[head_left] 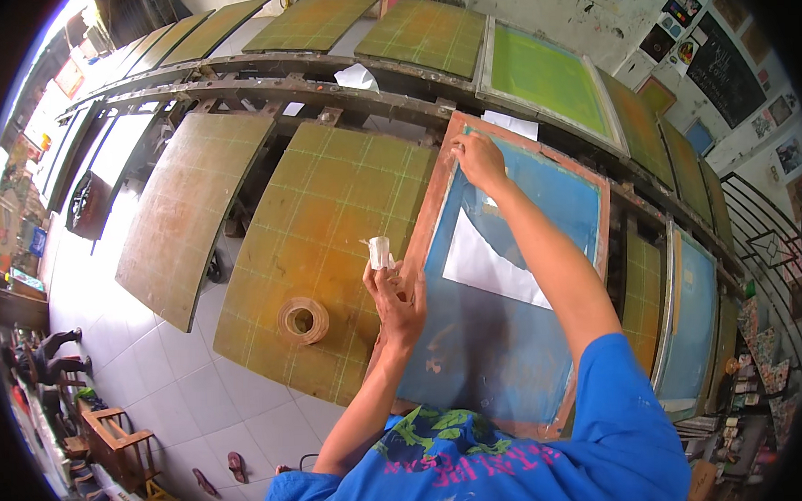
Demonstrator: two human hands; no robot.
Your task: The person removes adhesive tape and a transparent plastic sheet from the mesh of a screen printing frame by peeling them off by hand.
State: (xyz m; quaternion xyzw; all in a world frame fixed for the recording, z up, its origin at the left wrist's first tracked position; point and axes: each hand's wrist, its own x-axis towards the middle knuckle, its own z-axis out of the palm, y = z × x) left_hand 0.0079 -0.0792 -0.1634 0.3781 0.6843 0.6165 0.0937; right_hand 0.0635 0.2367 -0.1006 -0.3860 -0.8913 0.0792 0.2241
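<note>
In front of me a silk screen (535, 348) with blue mesh and a worn reddish wooden frame lies over the boards. A torn piece of white paper (487, 263) rests within its frame. My right hand (480, 162) is at the far left corner of the screen, its fingers pinched together; what they hold is too small to make out. My left hand (399, 304), beside the frame's left rail, is closed around a small white roll or wad (380, 251) that sticks up above the fingers. A brown tape roll (303, 321) lies flat on the greenish board (328, 218) to the left.
More tilted boards (193, 197) line both sides of a long metal rail (358, 88). A screen with green mesh (546, 81) stands beyond the rail, and another blue screen (686, 319) is at right. Sandals (238, 466) and a wooden stool (118, 433) are on the tiled floor.
</note>
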